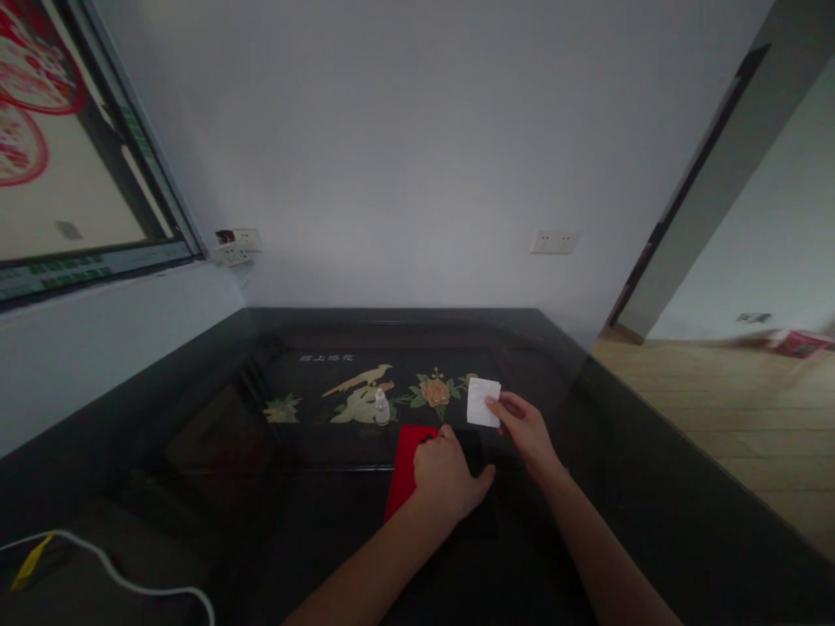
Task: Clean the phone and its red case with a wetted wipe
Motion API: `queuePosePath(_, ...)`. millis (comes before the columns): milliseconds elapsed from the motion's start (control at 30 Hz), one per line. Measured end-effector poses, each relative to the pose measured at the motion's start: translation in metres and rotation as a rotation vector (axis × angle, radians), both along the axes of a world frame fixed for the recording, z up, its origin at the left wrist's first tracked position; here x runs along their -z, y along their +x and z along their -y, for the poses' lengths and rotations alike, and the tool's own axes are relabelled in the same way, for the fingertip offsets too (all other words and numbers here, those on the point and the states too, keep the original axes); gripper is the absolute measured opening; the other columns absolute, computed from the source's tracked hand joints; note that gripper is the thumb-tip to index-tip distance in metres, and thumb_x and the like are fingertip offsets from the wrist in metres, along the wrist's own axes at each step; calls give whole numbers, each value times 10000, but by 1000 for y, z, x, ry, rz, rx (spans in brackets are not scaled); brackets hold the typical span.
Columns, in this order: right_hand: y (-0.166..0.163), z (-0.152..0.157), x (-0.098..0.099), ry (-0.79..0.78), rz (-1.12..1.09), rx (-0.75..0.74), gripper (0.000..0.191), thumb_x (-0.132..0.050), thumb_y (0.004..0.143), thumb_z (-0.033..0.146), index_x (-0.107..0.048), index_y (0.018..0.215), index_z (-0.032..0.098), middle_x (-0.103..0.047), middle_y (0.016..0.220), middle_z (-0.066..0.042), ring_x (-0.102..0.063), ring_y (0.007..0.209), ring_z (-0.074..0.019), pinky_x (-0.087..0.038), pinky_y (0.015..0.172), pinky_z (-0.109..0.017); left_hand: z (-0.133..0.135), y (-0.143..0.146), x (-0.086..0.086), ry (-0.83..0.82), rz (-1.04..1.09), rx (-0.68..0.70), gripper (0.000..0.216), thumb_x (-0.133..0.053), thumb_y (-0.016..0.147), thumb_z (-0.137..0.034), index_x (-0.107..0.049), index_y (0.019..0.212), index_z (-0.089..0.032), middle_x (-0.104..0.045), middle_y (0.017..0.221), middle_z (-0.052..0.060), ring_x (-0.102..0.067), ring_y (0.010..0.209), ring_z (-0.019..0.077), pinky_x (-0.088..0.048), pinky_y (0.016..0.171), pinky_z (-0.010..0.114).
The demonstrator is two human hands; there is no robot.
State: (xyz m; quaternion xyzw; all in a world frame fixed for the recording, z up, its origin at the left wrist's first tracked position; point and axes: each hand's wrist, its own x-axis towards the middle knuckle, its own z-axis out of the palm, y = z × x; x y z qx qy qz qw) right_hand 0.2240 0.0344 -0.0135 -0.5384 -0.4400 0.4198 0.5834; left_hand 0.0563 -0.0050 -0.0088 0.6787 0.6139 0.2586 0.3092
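Note:
On the glossy dark table (293,504), a flat red item (405,461) lies under my left hand (447,478). Small dark round spots show at its upper end, and a black flat part (479,448) adjoins it on the right. My left fingers bend over its upper end and grip it, with the thumb reaching out over the black part. A folded white sheet, tissue-like (483,402), is pinched between the thumb and fingers of my right hand (522,426), just above the table. A small clear bottle with a white top (382,407) stands upright beyond the red item.
Inlaid bird and flower pictures (434,389) decorate the tabletop. A white cable (130,584) with a yellow tag (31,563) lies at the near left. Behind the table rises a pale wall with sockets (554,243). A window (84,174) is at the left, wooden floor (724,409) at the right.

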Motion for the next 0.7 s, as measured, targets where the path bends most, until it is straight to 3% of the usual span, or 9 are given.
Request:
queuePosePath(133,1,-1,0,29,-5,-2,478,-831,684,580,-746,922,174,-736,837,-65,-621,680,-174,-414,469,-223,-9,12,5,-7,-122,-9,844,-793,603,-593,-530,1217,-76,-640,1035,332,-569,1125,602,-378,964,691)
queuePosePath(400,2,-4,4,51,-16,0,469,-847,669,568,-756,906,173,-739,815,-62,-599,653,-163,-396,448,-215,-8,18,-12,23,-489,40,758,-690,664,-582,-560,1201,-62,-700,971,241,-697,927,422,-522,808,475)
queuePosePath(700,1,-3,0,-10,-184,-17,423,-893,641,495,-752,903,195,-722,777,-16,-584,599,-125,-399,445,-191,-8,-4,-13,101,-307,60,776,-680,676,-667,-580,1179,-84,-712,958,248,-698,892,441,-503,738,438)
